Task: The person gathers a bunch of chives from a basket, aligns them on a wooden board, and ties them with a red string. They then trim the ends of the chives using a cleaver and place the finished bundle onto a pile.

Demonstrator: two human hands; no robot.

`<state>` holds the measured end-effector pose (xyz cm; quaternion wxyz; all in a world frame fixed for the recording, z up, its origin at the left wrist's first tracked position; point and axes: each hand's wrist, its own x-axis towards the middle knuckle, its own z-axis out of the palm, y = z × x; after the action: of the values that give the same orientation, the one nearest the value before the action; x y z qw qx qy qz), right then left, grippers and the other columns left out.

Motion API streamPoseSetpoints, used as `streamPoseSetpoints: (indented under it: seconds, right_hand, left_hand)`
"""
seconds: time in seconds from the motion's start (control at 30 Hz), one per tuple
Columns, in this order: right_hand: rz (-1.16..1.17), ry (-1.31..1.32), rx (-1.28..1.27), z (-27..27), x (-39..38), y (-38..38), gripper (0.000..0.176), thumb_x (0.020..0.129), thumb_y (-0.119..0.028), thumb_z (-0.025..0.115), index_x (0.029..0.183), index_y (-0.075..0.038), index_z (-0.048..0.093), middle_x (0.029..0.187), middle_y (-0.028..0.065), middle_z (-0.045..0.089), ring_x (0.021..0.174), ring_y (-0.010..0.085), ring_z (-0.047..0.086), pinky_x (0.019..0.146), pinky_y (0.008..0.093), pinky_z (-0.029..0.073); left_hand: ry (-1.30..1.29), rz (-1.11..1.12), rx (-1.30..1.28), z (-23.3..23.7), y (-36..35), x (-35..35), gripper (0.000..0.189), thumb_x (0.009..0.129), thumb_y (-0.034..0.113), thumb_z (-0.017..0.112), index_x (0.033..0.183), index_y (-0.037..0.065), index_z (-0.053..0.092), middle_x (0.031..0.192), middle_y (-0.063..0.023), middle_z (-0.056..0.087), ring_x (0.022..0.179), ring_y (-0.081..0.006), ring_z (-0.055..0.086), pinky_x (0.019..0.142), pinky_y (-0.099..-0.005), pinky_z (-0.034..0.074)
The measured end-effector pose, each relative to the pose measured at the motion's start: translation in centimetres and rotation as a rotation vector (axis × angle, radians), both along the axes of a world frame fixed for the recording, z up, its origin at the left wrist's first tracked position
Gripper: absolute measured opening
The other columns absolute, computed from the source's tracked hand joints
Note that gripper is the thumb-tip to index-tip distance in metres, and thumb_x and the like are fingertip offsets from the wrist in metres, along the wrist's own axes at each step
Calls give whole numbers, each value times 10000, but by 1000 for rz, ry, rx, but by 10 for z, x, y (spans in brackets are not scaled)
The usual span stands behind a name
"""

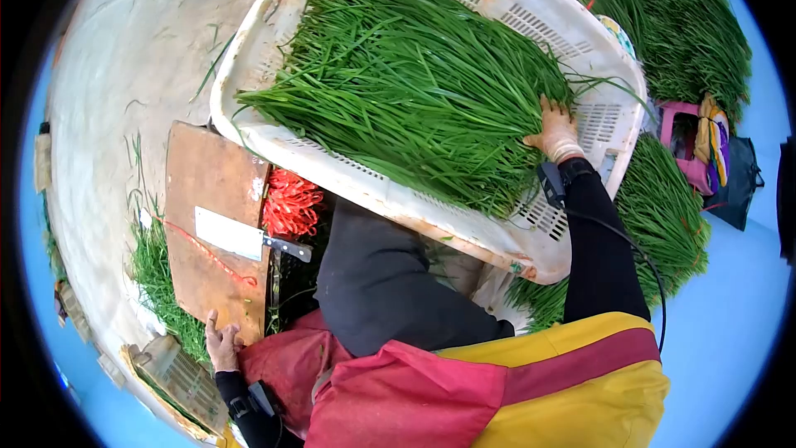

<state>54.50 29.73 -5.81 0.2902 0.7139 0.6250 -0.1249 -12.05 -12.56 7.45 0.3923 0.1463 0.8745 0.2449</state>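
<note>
A large white plastic basket (249, 50) holds a thick heap of long green chives (414, 83). My right hand (557, 131) lies against the right end of the chives, fingers spread and thumb apart. A light wrap covers its palm edge near the wrist. My left hand (222, 344) is at the near corner of a brown board (207, 174), its fingers apart and nothing visible in them. On the board rest a cleaver (232, 233) with a black handle and a thin red tie (203, 250). A bunch of red ties (290, 203) sits beside the board.
Bundled chives (688, 25) are piled at the upper right, near a pink stool (680, 137). More chives (655, 216) lie right of the basket. Loose greens (162, 274) are left of the board. Another basket (182, 377) stands at the lower left. A cable runs along my right arm.
</note>
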Motion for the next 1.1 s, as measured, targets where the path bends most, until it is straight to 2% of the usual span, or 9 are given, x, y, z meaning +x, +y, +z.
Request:
streamPoseSetpoints:
  seconds: [0.13, 0.23, 0.37, 0.4, 0.53, 0.67, 0.77, 0.9, 1.1]
  right_hand:
    - [-186, 261, 107, -24, 6, -9, 1235, 634, -235, 865, 1540, -144, 30, 1475, 243, 310, 1306, 405, 410, 1072, 407, 394]
    - [-213, 291, 115, -21, 6, -5, 1246, 635, -248, 866, 1540, -152, 14, 1473, 247, 303, 1318, 407, 392, 1074, 419, 390]
    - [-245, 276, 67, -13, 6, 5, 1073, 744, -200, 735, 1540, -153, 16, 1310, 246, 532, 1165, 373, 559, 1004, 421, 448]
    - [-240, 216, 49, -4, 0, 9, 946, 754, -173, 673, 1528, -109, 133, 1194, 252, 606, 1105, 382, 592, 984, 412, 457]
    - [-109, 452, 139, 18, 22, 23, 734, 690, -207, 724, 1347, 3, 474, 1196, 269, 602, 1113, 395, 584, 980, 383, 458]
    - [-267, 649, -40, 26, 36, 26, 761, 671, -203, 744, 1349, 8, 472, 1221, 253, 603, 1149, 339, 583, 986, 356, 451]
    - [-162, 477, 186, -5, 29, 5, 813, 679, -200, 740, 1399, -5, 416, 1247, 244, 590, 1155, 338, 579, 989, 360, 452]
    - [-234, 344, 109, -11, 3, -5, 807, 734, -186, 676, 1449, -31, 336, 1272, 236, 574, 1149, 360, 574, 999, 376, 450]
    - [-158, 483, 118, 12, 24, 11, 747, 731, -177, 689, 1404, -15, 409, 1244, 257, 581, 1163, 368, 562, 1003, 370, 447]
  left_hand:
    - [-31, 22, 29, 0, 1, 3, 638, 895, 96, 590, 1463, 80, 300, 822, -39, 630, 515, -76, 512, 455, -185, 409]
    - [-36, 29, 51, -1, 0, 3, 620, 898, 94, 582, 1456, 73, 310, 820, -40, 632, 510, -77, 512, 455, -189, 415]
    - [-30, 10, 33, -4, -2, -1, 614, 895, 85, 583, 1452, 79, 324, 822, -39, 638, 505, -74, 513, 452, -182, 408]
    - [-21, -5, 32, -4, -2, 0, 616, 892, 82, 586, 1451, 82, 328, 823, -38, 641, 506, -74, 516, 451, -180, 405]
    - [-40, 7, 30, -2, -1, 1, 639, 880, 89, 612, 1453, 86, 329, 828, -32, 645, 516, -74, 530, 445, -175, 397]
    - [-40, 6, 20, -7, 1, -2, 650, 870, 85, 612, 1454, 89, 325, 831, -47, 645, 509, -85, 539, 435, -188, 432]
    - [-49, -7, 31, -6, 4, 2, 660, 882, 111, 631, 1456, 62, 308, 824, -24, 642, 525, -70, 530, 452, -173, 404]
    - [-35, -20, -5, 4, 8, 6, 652, 889, 109, 622, 1456, 58, 305, 821, -25, 641, 530, -66, 530, 463, -173, 411]
    - [-39, -47, 53, -4, 1, 1, 624, 902, 114, 607, 1452, 58, 318, 825, -27, 643, 539, -69, 537, 470, -181, 419]
